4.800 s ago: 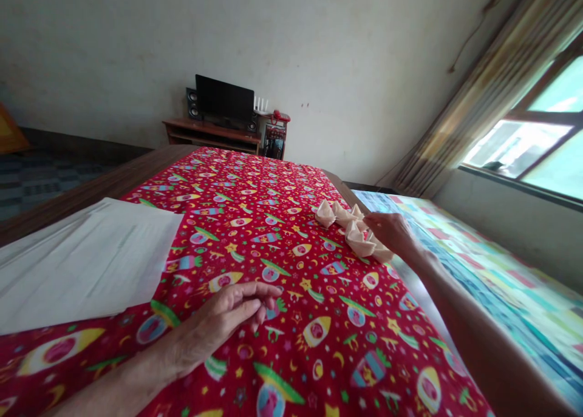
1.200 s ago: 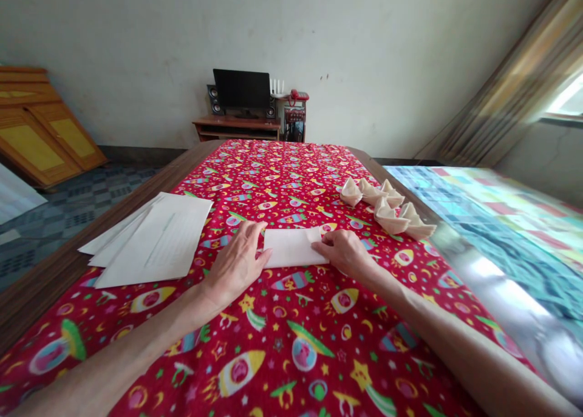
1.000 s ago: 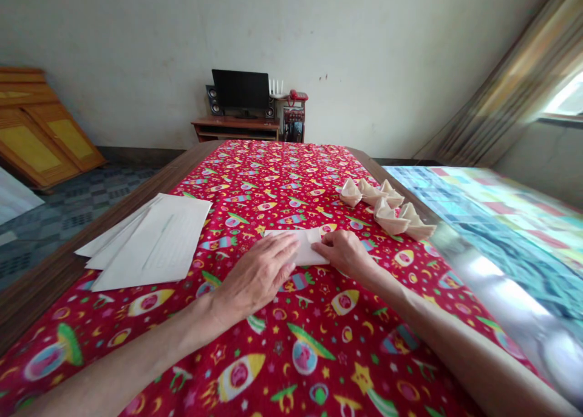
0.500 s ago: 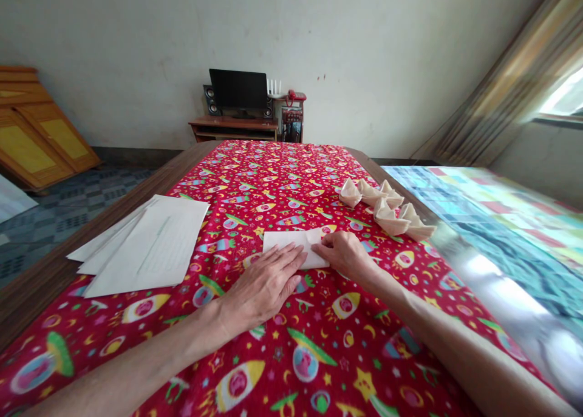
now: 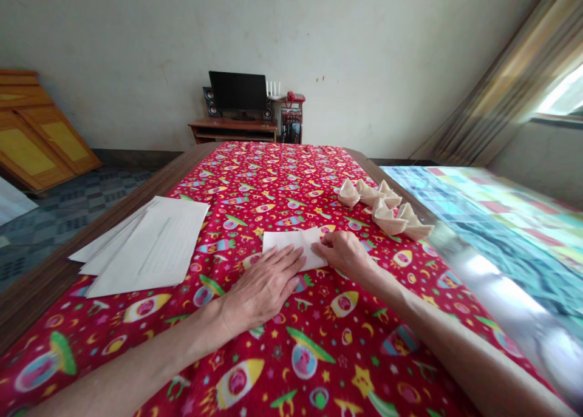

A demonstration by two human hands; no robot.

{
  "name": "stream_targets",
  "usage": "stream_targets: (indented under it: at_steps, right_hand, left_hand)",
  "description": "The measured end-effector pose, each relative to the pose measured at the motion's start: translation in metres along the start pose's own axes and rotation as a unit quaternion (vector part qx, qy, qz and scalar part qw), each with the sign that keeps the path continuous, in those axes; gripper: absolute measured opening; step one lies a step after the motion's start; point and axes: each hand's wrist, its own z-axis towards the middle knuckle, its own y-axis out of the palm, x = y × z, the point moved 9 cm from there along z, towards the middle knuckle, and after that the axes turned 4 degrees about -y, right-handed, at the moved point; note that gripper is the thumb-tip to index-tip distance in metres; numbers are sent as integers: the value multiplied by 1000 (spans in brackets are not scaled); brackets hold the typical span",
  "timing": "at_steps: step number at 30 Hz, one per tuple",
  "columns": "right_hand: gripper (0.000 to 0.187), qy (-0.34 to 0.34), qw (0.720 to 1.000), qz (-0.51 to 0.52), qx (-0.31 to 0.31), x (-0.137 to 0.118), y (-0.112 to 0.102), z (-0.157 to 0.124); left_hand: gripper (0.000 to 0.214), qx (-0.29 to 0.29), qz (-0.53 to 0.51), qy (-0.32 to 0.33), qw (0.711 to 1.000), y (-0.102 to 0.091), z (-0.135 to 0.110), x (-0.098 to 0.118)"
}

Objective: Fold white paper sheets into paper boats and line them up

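Observation:
A small white piece of folded paper (image 5: 294, 238) lies on the red patterned cloth (image 5: 291, 195) in front of me. My left hand (image 5: 268, 283) rests flat over its lower left part, fingers stretched out. At the paper's right edge my right hand (image 5: 348, 253) is closed, pinching that side between thumb and curled fingers. Part of the paper is hidden under both hands. To the right, several folded paper boats (image 5: 390, 216) stand grouped on the cloth. On the left lies a fanned stack of paper sheets (image 5: 152, 244) with faint print on the top one.
The cloth covers a long brown table (image 5: 184, 162), whose wooden edge shows at the left. Beyond its far end stand a desk (image 5: 232, 125) with a monitor (image 5: 237, 92), and a red telephone (image 5: 295, 96). A bed (image 5: 483, 216) is on the right, a wooden cabinet (image 5: 43, 135) at the left.
Almost nothing differs. The upper right corner of the folded paper has shifted slightly to the left; both hands keep their places on it.

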Motion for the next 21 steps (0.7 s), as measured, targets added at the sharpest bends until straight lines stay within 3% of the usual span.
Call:
stream_targets:
  at_steps: [4, 5, 8, 10, 14, 21]
  right_hand:
    - [30, -22, 993, -95, 74, -16, -29, -22]
    - [31, -55, 990, -100, 84, -27, -31, -29]
    - [35, -265, 958, -87, 73, -73, -20, -58]
    - [40, -314, 943, -93, 62, -82, -7, -73]
    - [51, -306, 945, -99, 50, -74, 5, -81]
    - [44, -288, 954, -85, 26, -58, 0, -84]
  left_hand:
    - [41, -8, 11, 2, 1000, 5, -2, -2]
    - [42, -5, 10, 8, 1000, 5, -3, -2]
    - [42, 0, 16, 15, 1000, 5, -5, -1]
    - [43, -1, 30, 8, 1000, 5, -5, -1]
    - [45, -8, 62, 12, 998, 5, -9, 0]
    - [46, -27, 84, 4, 996, -4, -30, -12]
